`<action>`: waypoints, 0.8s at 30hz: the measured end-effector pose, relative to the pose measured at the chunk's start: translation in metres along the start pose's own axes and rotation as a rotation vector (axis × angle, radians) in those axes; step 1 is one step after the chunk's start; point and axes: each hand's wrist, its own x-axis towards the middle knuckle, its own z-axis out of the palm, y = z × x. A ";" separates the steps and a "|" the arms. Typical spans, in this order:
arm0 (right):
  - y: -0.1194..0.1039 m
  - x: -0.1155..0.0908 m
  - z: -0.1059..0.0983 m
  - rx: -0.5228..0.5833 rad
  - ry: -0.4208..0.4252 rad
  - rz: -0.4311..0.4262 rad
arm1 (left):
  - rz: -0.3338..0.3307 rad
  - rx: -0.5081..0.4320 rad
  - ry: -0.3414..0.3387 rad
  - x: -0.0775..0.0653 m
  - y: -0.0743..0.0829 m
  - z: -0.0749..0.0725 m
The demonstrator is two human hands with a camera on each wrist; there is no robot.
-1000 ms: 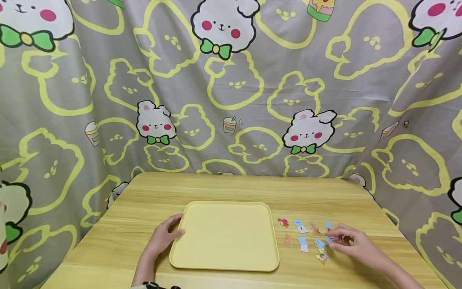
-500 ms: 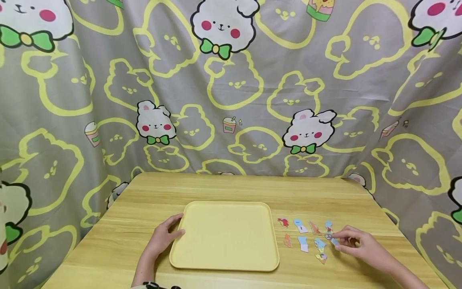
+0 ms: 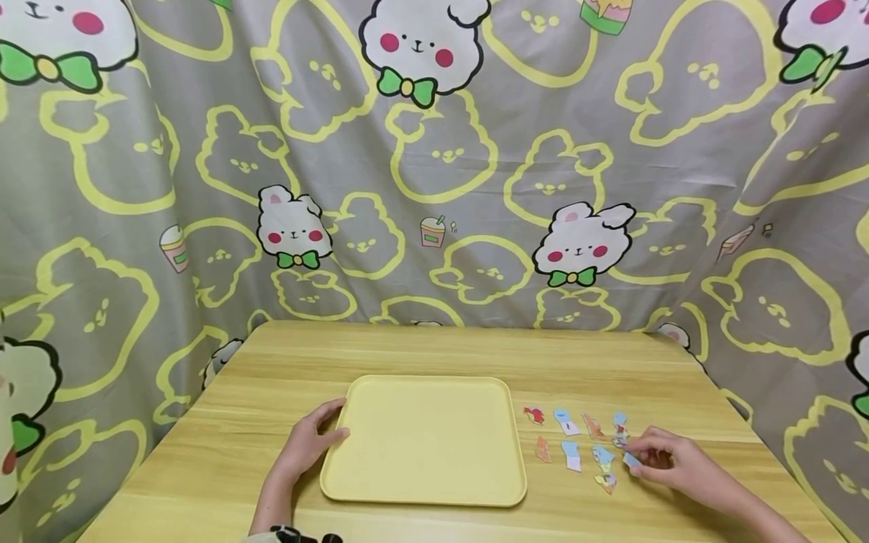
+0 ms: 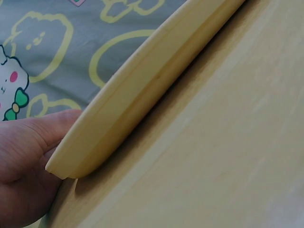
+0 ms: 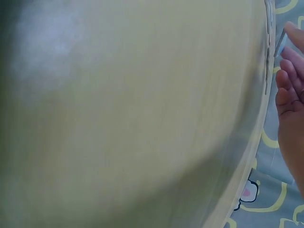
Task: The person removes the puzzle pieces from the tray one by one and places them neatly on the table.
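Observation:
The left hand (image 3: 309, 441) holds the left edge of a pale yellow tray (image 3: 424, 499); its thumb lies over the rim. In the left wrist view, the thumb (image 4: 57, 124) passes behind the raised tray wall (image 4: 114, 114), which hides its tip. At the right, the right hand (image 3: 679, 461) pinches a small light-blue puzzle piece (image 3: 631, 460) between thumb and index finger. That thin piece (image 5: 281, 43) appears nearly edge-on in the right wrist view, the other fingers (image 5: 283, 78) curled below. Just left of it lie a blue-and-red piece (image 3: 620, 418) and a blue-and-yellow piece (image 3: 603, 456).
More printed pieces lie between the tray and the right hand: a red one (image 3: 534, 415), an orange one (image 3: 542, 450) and a blue-and-white one (image 3: 572, 456). The wooden table (image 3: 434, 351) ends at a grey patterned curtain (image 3: 475, 226).
The right hand has shifted slightly right with the light-blue piece, uncovering more of the pieces beside it. The left hand stays on the tray's edge.

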 end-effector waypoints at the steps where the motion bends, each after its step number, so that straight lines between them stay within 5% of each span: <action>1: 0.000 0.000 -0.001 0.007 -0.015 -0.001 | 0.001 0.003 0.000 0.000 0.000 0.000; 9: 0.002 -0.001 -0.004 0.030 -0.089 -0.004 | -0.001 0.008 -0.005 -0.001 0.000 0.000; 24: 0.002 -0.001 -0.001 -0.052 -0.073 -0.039 | 0.000 -0.001 -0.004 -0.003 -0.001 0.001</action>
